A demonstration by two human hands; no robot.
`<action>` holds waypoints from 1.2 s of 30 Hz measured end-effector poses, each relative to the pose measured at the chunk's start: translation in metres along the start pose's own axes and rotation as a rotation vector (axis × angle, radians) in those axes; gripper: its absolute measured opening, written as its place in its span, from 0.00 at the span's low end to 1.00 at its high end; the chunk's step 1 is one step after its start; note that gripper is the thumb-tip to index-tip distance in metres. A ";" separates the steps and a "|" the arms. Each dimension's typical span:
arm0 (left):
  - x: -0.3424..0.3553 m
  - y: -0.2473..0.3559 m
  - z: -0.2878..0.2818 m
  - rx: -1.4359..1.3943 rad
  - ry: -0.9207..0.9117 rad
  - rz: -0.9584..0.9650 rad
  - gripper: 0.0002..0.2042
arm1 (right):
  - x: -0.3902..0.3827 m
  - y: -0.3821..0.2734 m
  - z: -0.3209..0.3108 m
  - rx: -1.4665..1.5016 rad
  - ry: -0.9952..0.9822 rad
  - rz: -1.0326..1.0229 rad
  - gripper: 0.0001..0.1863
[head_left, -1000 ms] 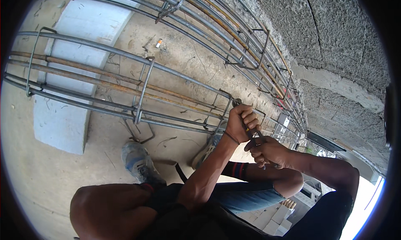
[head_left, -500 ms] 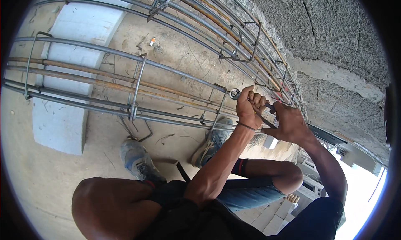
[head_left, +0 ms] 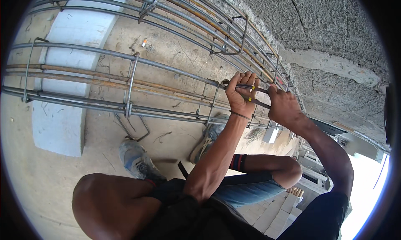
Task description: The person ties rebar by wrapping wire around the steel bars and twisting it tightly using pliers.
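A pair of long-handled pincers [head_left: 259, 102], dark with yellow marks on the handles, lies across both my hands. Its head is beside a stirrup at a bar of the nearer rebar cage [head_left: 175, 71]. My left hand [head_left: 242, 91] is closed around the pincers close to the head, fingers curled over one handle. Farther right, my right hand [head_left: 286, 107] grips the handle ends. Whether the jaws hold a tie wire cannot be made out. The cage's long grey and rusty bars run leftward from my hands, crossed by bent stirrups [head_left: 132, 84].
A second rebar cage [head_left: 200, 20] runs along the rough concrete wall [head_left: 309, 26]. White blocks [head_left: 58, 127] lie under the bars at left. My shoes [head_left: 140, 159] are on the dusty floor, near a loose bent stirrup [head_left: 144, 131] and wire scraps. A small orange-and-white object [head_left: 144, 42] lies between the cages.
Both hands have shifted slightly left and up in the picture with the pincers. The right hand has closed further and the handles look nearer to each other. The whole view has moved a little.
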State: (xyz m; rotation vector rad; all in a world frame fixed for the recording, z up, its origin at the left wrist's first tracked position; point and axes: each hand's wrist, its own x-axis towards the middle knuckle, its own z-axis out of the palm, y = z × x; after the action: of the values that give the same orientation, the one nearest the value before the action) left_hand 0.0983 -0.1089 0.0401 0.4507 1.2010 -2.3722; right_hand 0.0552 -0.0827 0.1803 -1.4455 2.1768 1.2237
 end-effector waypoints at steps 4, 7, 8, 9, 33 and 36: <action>0.002 -0.011 -0.001 -0.068 0.093 0.045 0.10 | 0.001 0.004 0.012 -0.209 0.204 -0.032 0.12; 0.003 -0.004 -0.001 0.004 0.063 -0.008 0.17 | -0.012 -0.012 0.011 -0.088 0.287 0.015 0.10; 0.000 0.001 -0.003 0.007 0.065 -0.002 0.17 | -0.012 -0.012 0.003 -0.082 0.289 0.010 0.10; -0.002 0.009 -0.008 0.047 0.034 -0.052 0.18 | -0.010 -0.014 -0.017 0.207 -0.034 0.007 0.13; 0.014 0.013 -0.059 -0.242 -0.624 -0.335 0.16 | -0.035 -0.029 -0.004 0.407 -0.106 -0.130 0.15; 0.010 0.017 -0.061 -0.185 -0.580 -0.332 0.12 | -0.020 -0.021 0.008 0.803 -0.431 0.076 0.14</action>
State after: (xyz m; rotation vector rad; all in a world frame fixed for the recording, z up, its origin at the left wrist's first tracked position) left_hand 0.1045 -0.0702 -0.0110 -0.5049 1.2542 -2.3671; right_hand 0.0807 -0.0668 0.1770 -0.6960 2.0445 0.4834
